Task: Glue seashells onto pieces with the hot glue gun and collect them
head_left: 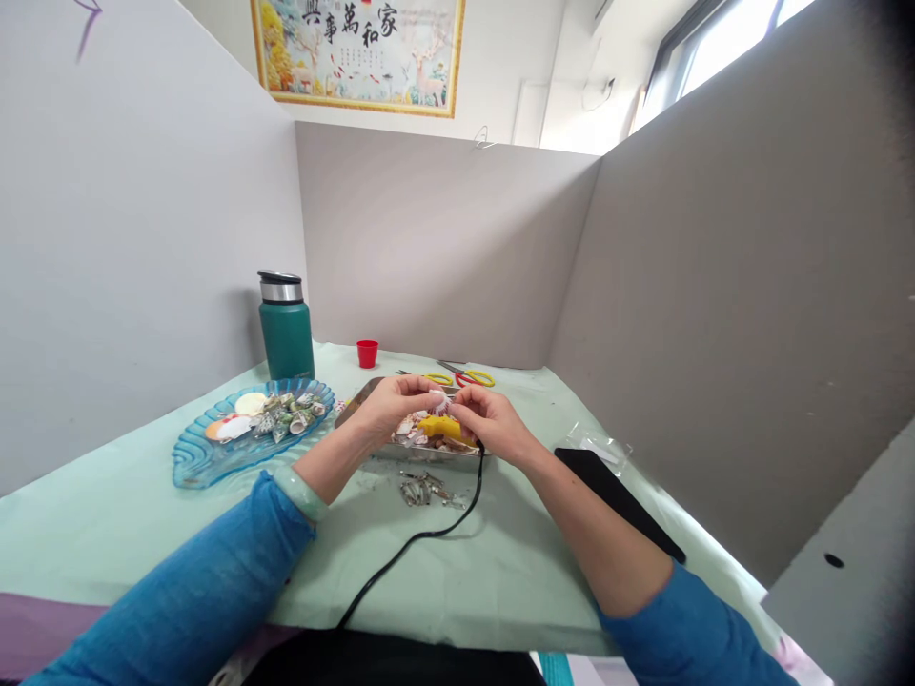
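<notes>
My left hand (398, 404) and my right hand (495, 421) meet above a metal tray (457, 457), fingers pinched. Between the fingertips is a small, pale, ridged seashell (441, 404), partly covered by my fingers, with both hands gripping it. Just below, a yellow glue gun (444, 428) lies across the tray on top of many small shells (410, 431). Its black cord (421, 536) runs from near my right hand to the table's front edge. Several small metal clips or fittings (423, 488) are piled in front of the tray; their exact kind is unclear.
Left of my hands sits a blue scalloped dish (193, 455) holding shells, with a green bottle (287, 333) behind it. A red cup (367, 354) and yellow-handled scissors (476, 378) lie farther back. A black flat object (619, 500) is at right. Grey partitions (443, 248) enclose the table.
</notes>
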A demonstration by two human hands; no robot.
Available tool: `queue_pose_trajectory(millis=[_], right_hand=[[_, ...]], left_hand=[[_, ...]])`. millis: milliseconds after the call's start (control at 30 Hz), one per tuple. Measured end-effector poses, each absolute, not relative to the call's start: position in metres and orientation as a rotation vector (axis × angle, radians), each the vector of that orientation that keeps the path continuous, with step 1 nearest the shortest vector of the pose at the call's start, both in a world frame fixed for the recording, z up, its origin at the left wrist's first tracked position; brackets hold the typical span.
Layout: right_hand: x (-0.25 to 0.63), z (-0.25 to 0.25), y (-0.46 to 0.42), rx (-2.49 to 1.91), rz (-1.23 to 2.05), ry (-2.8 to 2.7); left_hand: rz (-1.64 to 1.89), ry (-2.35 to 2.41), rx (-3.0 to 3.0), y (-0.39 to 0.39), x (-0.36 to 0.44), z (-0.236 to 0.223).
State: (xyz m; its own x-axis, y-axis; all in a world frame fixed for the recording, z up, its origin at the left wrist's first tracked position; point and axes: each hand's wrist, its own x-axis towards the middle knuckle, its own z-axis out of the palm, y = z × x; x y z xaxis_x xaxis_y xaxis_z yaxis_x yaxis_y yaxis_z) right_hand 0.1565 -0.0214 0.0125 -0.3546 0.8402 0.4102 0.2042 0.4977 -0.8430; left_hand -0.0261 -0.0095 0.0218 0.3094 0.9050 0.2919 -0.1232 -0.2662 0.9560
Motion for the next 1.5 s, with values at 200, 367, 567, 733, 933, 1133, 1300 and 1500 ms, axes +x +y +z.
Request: queue_pose_trajectory(millis=[200,367,567,733,933,1133,1300,1500], right_hand=[[0.161,0.01,-0.018,-0.778,0.241,-1.944],[0.168,0.011,-0.016,-0.658,-0.308,-2.003],[0.172,0.012,-0.015,-0.73,-0.575,-2.003],[0.168,0.012,-0.018,-0.839,-0.468,-2.091],[0.16,0.006,-0.018,-0.82,-0.477,-2.176],[0.157,0.001,-0.021,-0.812,-0.181,-1.976],[0.154,-0.001,-0.018,-0.983,0.143,-1.836],[0.151,-0.002,-0.016,-1.043,0.267,-1.792]], left_hand=[[1.211,0.812,1.732,-0.009,-0.027,0.024],[1.49,0.834,2.213,-0.005,-0.03,0.026],[1.552,0.926,2.033,-0.006,-0.03,0.027],[1.142,0.848,1.382,-0.009,-0.026,0.023],[1.046,0.773,1.247,-0.01,-0.025,0.022],[1.134,0.887,1.325,-0.008,-0.025,0.02],[1.141,0.931,1.473,-0.012,-0.021,0.02],[1.159,0.922,1.556,-0.011,-0.02,0.017]])
